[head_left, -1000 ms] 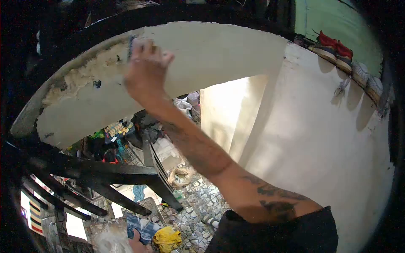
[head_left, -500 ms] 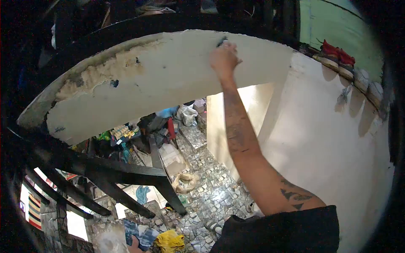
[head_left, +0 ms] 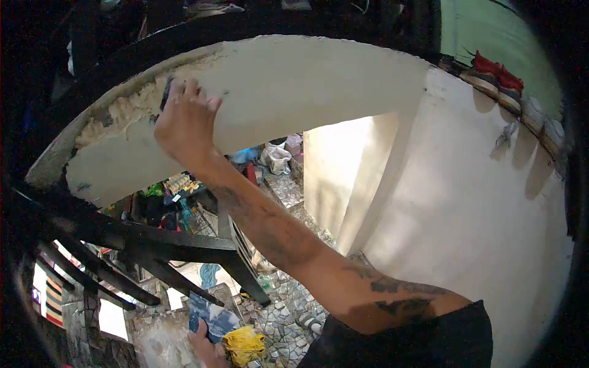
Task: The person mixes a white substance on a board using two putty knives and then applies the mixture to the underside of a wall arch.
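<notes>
My right hand [head_left: 186, 129] is raised to the pale curved wall [head_left: 294, 80], fingers closed on a small dark flat scraper [head_left: 166, 93]. It is at the left half of the wall, by a rough brownish patch [head_left: 126, 110] where the surface is stained and uneven. The scraper is mostly hidden by my fingers. Low in the view, my left hand [head_left: 207, 348] grips a blue plate [head_left: 211, 316] smeared with something white. Beside that hand is a bunched yellow cloth [head_left: 244, 345].
A dark railing [head_left: 165, 240] crosses the lower left. Red shoes [head_left: 497, 73] stand on a ledge at the upper right, above a white wall [head_left: 454, 196]. Far below, a stone-patterned floor [head_left: 285, 334] holds bags and clutter. A dark beam borders the wall's top.
My right hand has swept left along the wall with the scraper, from near the top middle to the stained patch. My left hand and the blue plate have come slightly up and right.
</notes>
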The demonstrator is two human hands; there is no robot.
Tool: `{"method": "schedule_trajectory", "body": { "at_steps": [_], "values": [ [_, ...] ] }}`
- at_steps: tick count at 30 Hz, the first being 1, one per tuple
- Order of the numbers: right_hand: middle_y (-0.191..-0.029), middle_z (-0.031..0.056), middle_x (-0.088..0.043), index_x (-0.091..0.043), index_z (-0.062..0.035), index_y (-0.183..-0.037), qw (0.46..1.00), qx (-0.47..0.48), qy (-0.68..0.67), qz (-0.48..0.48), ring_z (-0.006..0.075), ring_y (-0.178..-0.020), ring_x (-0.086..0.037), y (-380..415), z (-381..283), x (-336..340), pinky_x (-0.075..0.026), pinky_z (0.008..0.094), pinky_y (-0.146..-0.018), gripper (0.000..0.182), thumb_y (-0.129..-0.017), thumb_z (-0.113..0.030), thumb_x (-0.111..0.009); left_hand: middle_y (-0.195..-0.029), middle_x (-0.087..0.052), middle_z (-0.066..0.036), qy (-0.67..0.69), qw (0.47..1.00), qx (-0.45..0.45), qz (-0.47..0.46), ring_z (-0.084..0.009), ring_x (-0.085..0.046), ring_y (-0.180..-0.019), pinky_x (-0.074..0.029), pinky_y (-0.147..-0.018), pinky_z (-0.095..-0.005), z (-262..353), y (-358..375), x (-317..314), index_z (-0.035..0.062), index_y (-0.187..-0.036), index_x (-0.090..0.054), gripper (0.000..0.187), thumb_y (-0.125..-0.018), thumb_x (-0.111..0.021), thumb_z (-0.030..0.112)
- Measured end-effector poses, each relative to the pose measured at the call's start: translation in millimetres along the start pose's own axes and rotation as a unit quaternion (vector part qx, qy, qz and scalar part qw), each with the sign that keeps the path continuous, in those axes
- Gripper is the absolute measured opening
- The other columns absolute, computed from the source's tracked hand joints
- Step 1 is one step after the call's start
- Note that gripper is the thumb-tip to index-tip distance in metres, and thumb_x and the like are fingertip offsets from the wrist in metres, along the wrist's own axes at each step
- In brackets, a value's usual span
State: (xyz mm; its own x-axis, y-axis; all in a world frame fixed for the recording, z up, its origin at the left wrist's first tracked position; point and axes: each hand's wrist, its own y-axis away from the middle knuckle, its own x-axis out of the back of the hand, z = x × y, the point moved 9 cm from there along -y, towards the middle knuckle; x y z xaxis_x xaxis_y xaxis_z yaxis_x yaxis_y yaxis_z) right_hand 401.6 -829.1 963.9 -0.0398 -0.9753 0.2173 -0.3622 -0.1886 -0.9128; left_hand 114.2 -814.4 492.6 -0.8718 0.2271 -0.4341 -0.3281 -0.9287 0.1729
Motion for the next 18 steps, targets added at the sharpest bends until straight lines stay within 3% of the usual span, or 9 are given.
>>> {"method": "schedule_trajectory", "body": {
  "at_steps": [2,4,6,7,8,9,12,16,18],
  "values": [
    [-0.118,0.0217,-0.047,-0.048,0.0037,-0.114,0.982,0.027,-0.147,-0.118,0.0369,-0.106,-0.049,27.2,-13.6,0.2,-0.036,0.0496,-0.093,0.043,-0.074,-0.01,-0.052,-0.102,-0.059,-0.013,0.02,1.0,-0.007,0.004,-0.0243,-0.063,-0.081,-0.053,-0.066,-0.0356,4.5,4.5,-4.4,-0.0014,-0.112,-0.051,0.033,-0.088,-0.056,0.021],
    [-0.121,0.0206,-0.048,-0.05,0.0001,-0.115,0.923,0.111,-0.349,-0.114,0.0382,-0.108,-0.048,68.6,-14.9,30.9,-0.037,0.0443,-0.095,0.04,-0.076,-0.007,-0.05,-0.099,-0.06,-0.011,0.091,0.994,-0.004,0.056,-0.021,-0.063,-0.079,-0.053,-0.071,-0.0331,23.1,17.3,-23.2,-0.004,-0.112,-0.052,0.032,-0.086,-0.056,0.015],
    [-0.118,0.0163,-0.055,-0.045,-0.0016,-0.127,0.825,-0.085,-0.484,-0.278,0.0269,-0.11,-0.052,134.0,37.6,-4.7,-0.039,0.0377,-0.097,0.051,-0.079,-0.014,-0.056,-0.099,-0.061,-0.009,0.148,0.988,-0.032,0.035,-0.0197,-0.062,-0.086,-0.051,-0.076,-0.032,50.4,27.0,-51.2,-0.0037,-0.111,-0.055,0.03,-0.088,-0.054,0.015],
    [-0.113,0.0136,-0.058,-0.049,-0.0005,-0.125,0.784,-0.145,-0.526,-0.297,0.0215,-0.107,-0.053,159.2,45.2,3.2,-0.041,0.0349,-0.095,0.049,-0.079,-0.016,-0.059,-0.1,-0.061,-0.009,0.162,0.985,-0.037,0.037,-0.0197,-0.062,-0.086,-0.051,-0.077,-0.0322,58.3,24.3,-53.8,-0.0034,-0.111,-0.054,0.029,-0.087,-0.056,0.013],
    [-0.118,0.0134,-0.056,-0.049,-0.0016,-0.125,0.683,-0.257,-0.617,-0.295,0.0205,-0.106,-0.053,200.3,50.4,-2.5,-0.041,0.0344,-0.095,0.051,-0.077,-0.014,-0.061,-0.1,-0.061,-0.01,0.172,0.983,-0.047,0.046,-0.0196,-0.062,-0.087,-0.051,-0.077,-0.0324,57.5,24.5,-44.7,-0.0032,-0.111,-0.054,0.029,-0.086,-0.057,0.011],
    [-0.123,0.0175,-0.052,-0.054,-0.0077,-0.121,0.632,-0.335,-0.639,-0.281,0.0257,-0.109,-0.054,241.4,67.3,-16.1,-0.041,0.0358,-0.096,0.051,-0.072,-0.004,-0.064,-0.101,-0.061,-0.01,0.175,0.982,-0.052,0.057,-0.0195,-0.062,-0.088,-0.052,-0.077,-0.0326,55.4,23.6,-38.3,-0.003,-0.111,-0.054,0.03,-0.084,-0.059,0.009],
    [-0.128,0.0244,-0.046,-0.058,-0.0125,-0.11,0.794,-0.183,-0.459,-0.355,0.0378,-0.114,-0.051,320.2,81.3,-15.3,-0.041,0.0402,-0.095,0.049,-0.066,0.005,-0.068,-0.105,-0.06,-0.012,0.142,0.985,-0.084,0.045,-0.0231,-0.062,-0.09,-0.053,-0.079,-0.0362,53.5,24.5,-41.3,-0.0001,-0.113,-0.051,0.032,-0.085,-0.059,0.013],
    [-0.121,0.0193,-0.048,-0.052,-0.0074,-0.113,0.679,-0.248,-0.527,-0.448,0.0333,-0.11,-0.05,361.0,41.7,-14.0,-0.039,0.0387,-0.094,0.048,-0.069,0.007,-0.063,-0.102,-0.061,-0.012,0.197,0.976,-0.087,0.038,-0.0217,-0.062,-0.09,-0.053,-0.079,-0.035,44.5,19.9,-44.5,-0.0019,-0.111,-0.052,0.031,-0.085,-0.06,0.011],
    [-0.117,0.0169,-0.049,-0.05,-0.0073,-0.116,0.729,-0.057,-0.512,-0.451,0.0315,-0.109,-0.049,346.9,9.7,-7.2,-0.038,0.0378,-0.094,0.05,-0.069,0.007,-0.061,-0.101,-0.061,-0.012,0.204,0.975,-0.076,0.054,-0.0201,-0.063,-0.087,-0.053,-0.075,-0.0326,38.4,15.6,-43.4,-0.0025,-0.11,-0.052,0.03,-0.083,-0.062,0.009]
  ]
}}
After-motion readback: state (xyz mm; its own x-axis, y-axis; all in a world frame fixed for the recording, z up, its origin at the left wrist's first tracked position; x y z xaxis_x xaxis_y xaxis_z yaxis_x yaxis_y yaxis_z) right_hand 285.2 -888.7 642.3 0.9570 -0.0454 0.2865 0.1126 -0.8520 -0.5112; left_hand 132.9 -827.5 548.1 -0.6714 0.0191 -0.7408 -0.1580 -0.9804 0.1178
